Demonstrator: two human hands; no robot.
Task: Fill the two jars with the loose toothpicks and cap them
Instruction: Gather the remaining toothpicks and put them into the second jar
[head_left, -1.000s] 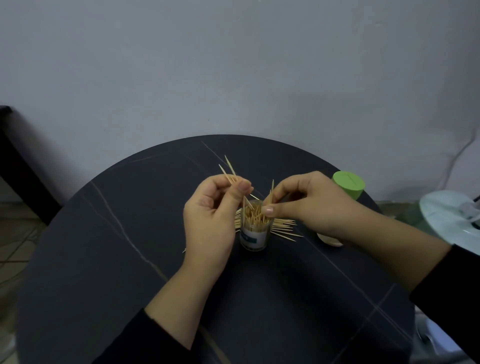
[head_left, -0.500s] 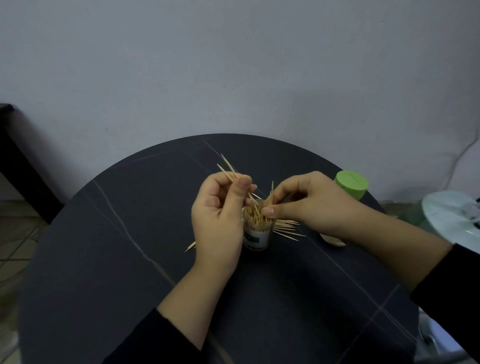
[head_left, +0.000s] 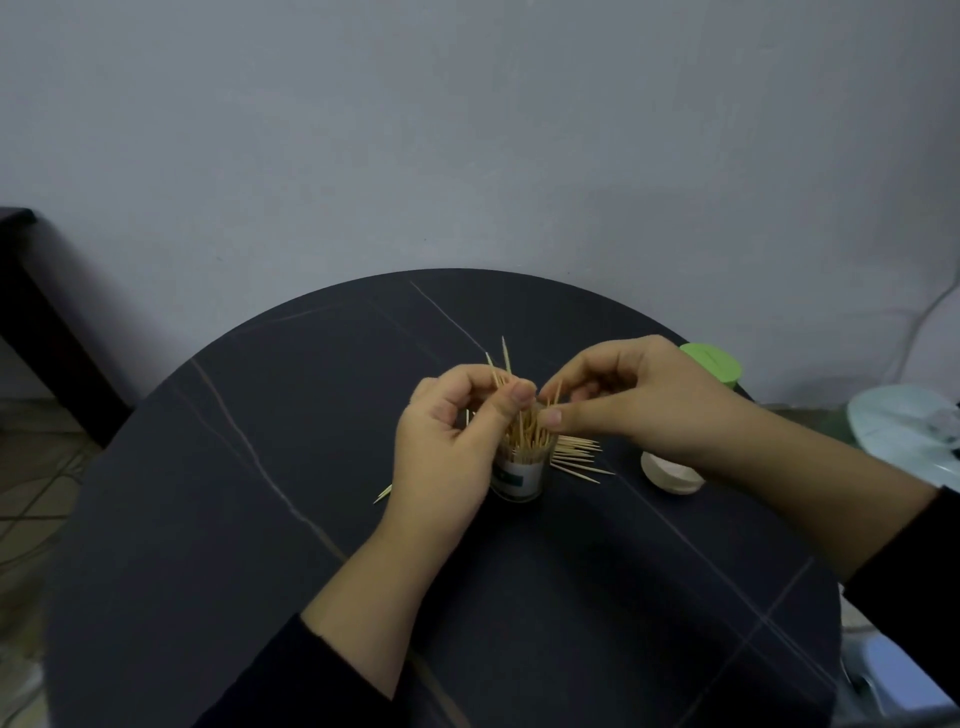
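Note:
A small clear jar (head_left: 518, 480) with a white label stands upright mid-table, packed with upright toothpicks. My left hand (head_left: 449, 441) pinches a few toothpicks (head_left: 501, 364) between thumb and fingers right above the jar's mouth, their tips pointing up. My right hand (head_left: 631, 400) hovers at the jar's right rim, its thumb and fingers pinching the toothpicks in the jar. Loose toothpicks (head_left: 576, 457) lie on the table behind and right of the jar. A green-capped jar (head_left: 714, 364) stands behind my right hand, mostly hidden. A white cap (head_left: 670, 475) lies under my right wrist.
The round dark table (head_left: 260, 519) has a single toothpick (head_left: 383, 493) lying left of my left wrist. A pale round object (head_left: 904, 431) sits off the table at the right edge. A dark piece of furniture (head_left: 31, 291) stands at the left by the wall.
My left hand has shifted right and closer to the jar's mouth with its toothpicks. My right hand stays at the jar's rim.

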